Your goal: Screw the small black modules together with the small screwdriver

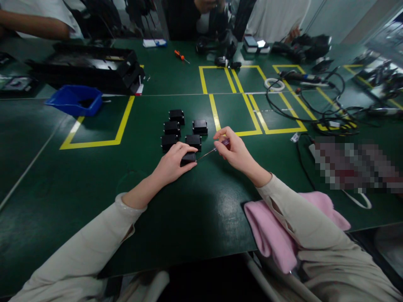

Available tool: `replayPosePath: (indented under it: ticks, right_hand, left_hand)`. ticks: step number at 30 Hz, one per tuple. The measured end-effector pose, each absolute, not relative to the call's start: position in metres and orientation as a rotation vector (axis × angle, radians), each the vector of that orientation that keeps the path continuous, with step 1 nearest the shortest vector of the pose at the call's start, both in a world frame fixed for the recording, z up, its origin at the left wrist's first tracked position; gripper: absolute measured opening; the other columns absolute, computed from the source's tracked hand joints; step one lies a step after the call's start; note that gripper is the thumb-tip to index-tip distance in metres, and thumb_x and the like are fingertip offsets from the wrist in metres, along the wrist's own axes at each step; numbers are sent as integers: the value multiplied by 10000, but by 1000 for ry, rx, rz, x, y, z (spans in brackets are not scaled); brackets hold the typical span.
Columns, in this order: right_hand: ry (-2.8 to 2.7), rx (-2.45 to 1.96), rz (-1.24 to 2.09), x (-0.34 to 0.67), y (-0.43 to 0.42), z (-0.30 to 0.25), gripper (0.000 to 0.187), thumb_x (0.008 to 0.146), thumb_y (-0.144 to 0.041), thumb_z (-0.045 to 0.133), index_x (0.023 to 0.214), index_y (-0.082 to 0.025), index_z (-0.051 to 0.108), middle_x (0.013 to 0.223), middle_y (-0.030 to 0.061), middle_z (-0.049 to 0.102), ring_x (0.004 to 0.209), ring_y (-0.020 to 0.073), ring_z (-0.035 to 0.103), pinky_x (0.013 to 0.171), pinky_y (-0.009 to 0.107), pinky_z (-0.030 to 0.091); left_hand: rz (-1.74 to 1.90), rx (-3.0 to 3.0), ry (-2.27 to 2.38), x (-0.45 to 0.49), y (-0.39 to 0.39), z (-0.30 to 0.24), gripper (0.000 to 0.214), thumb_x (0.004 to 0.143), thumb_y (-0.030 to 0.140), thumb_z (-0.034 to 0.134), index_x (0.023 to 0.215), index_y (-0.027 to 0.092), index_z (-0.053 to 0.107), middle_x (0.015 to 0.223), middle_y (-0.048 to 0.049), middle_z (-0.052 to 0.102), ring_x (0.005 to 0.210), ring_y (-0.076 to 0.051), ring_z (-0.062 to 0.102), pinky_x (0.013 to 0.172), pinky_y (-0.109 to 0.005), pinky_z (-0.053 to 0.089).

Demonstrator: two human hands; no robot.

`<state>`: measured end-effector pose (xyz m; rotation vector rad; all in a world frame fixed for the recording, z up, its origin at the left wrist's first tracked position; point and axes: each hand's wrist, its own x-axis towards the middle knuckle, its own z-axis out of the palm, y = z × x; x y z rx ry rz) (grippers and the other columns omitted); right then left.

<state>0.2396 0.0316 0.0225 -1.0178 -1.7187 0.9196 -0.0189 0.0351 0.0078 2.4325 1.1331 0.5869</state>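
Observation:
My left hand [174,162] grips a small black box [189,158] against the green table, thumb on the near side and fingers over the far side. In my right hand [232,150] is a screwdriver [223,144] with a dark reddish handle. Its thin shaft slants down to the left, and the tip meets the right end of the held box. Just beyond my hands stand several similar black boxes, among them one at the right [200,126] and one at the back [176,116]. My left fingers partly cover the held box.
A blue bin [75,100] and stacked black trays [94,69] stand at the left. An orange screwdriver [179,55] lies at the back. Cables [338,109] sprawl at the right, near a pink cloth [273,235] under my right forearm. Other people are across the table [201,209].

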Motion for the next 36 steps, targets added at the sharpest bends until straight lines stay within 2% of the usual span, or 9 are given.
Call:
replayPosePath:
  ticks: [7,13,19,22,25,30,36]
  right_hand:
    - [-1721,-1059,943,240,32,25,220,1009,-416,611,928,-227,532,720,-31,540,630,125,506,576,272,347]
    - [-1720,-1022,960,240,32,25,120,1000,-330,587,1019,-230,523,690,-58,511,591,119,477,569,268,334]
    - [-1717,-1046,960,240,31,25,183,1015,-383,592,948,-230,517,699,-44,519,601,120,479,571,274,331]
    - [-1731,-1022,963,241,32,24,123,1011,-336,582,1015,-233,515,682,-62,490,591,120,470,577,274,336]
    - [-1734,-1016,952,241,32,23,139,1007,-332,600,1047,-233,511,702,-61,498,601,119,471,581,271,341]
    - [-1727,-1054,976,241,33,24,228,1026,-422,603,943,-231,509,673,-54,503,588,116,468,567,269,324]
    - [-1736,-1005,947,241,32,25,112,1016,-308,585,1040,-233,506,666,-78,452,575,115,439,582,274,330]
  left_hand:
    - [584,2414,1136,-19,35,9,353,974,332,669,1311,232,633,1297,-113,632,1274,-324,604,1094,-519,513]
    - [595,2415,1128,-20,35,8,349,973,326,674,1307,237,632,1296,-108,633,1273,-321,604,1095,-522,510]
    - [582,2430,1128,-20,36,7,361,980,331,669,1320,221,619,1301,-121,628,1277,-325,601,1093,-529,510]
    - [586,2426,1129,-19,36,7,357,975,326,670,1317,236,620,1299,-111,633,1280,-321,600,1101,-527,507]
    - [583,2416,1133,-19,36,7,358,973,329,670,1317,241,622,1303,-110,634,1281,-323,599,1102,-534,508]
    - [584,2414,1136,-20,36,7,361,976,343,667,1319,240,621,1308,-114,633,1286,-332,596,1102,-551,507]
    - [593,2425,1121,-20,36,8,366,982,346,663,1325,225,618,1305,-119,630,1290,-330,595,1100,-532,509]
